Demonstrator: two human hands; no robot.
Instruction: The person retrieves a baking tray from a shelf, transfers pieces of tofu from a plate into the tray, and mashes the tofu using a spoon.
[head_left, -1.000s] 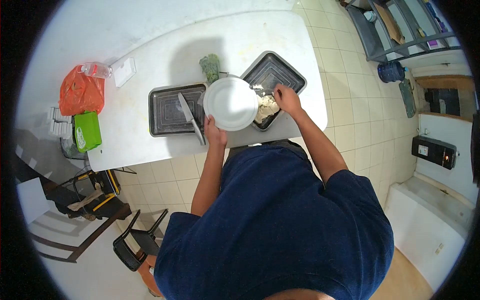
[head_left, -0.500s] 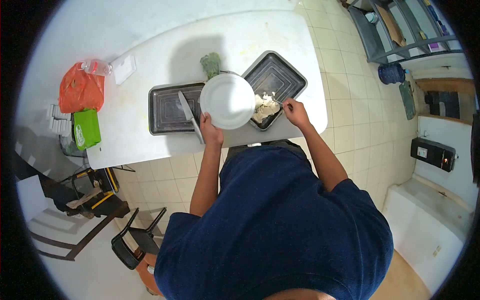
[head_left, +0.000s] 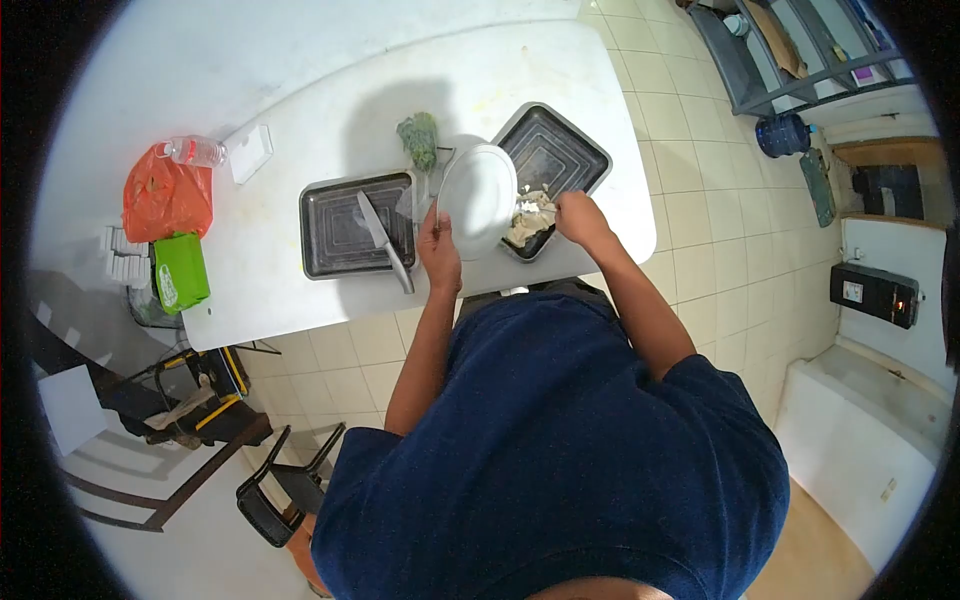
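My left hand [head_left: 439, 252] grips the rim of a white plate [head_left: 477, 200], tilted toward the right-hand dark baking tray [head_left: 545, 145]. In that tray's near corner lies a heap of pale, chopped food [head_left: 530, 222]. My right hand [head_left: 582, 220] is closed at the heap's right side around a thin metal utensil, mostly hidden, so its kind is unclear. A knife [head_left: 378, 228] with a grey handle rests across the left baking tray [head_left: 330, 235]. Behind the plate sits a green broccoli head [head_left: 419, 140].
On the white table [head_left: 270, 300], an orange plastic bag [head_left: 168, 200], a clear bottle [head_left: 196, 151], a white container [head_left: 250, 154] and a green pack [head_left: 181, 274] are at the left. A black chair [head_left: 285, 490] stands behind me on the left.
The plate has moved slightly right and tipped toward the right tray. My right hand has shifted a little left, closer to the pale food.
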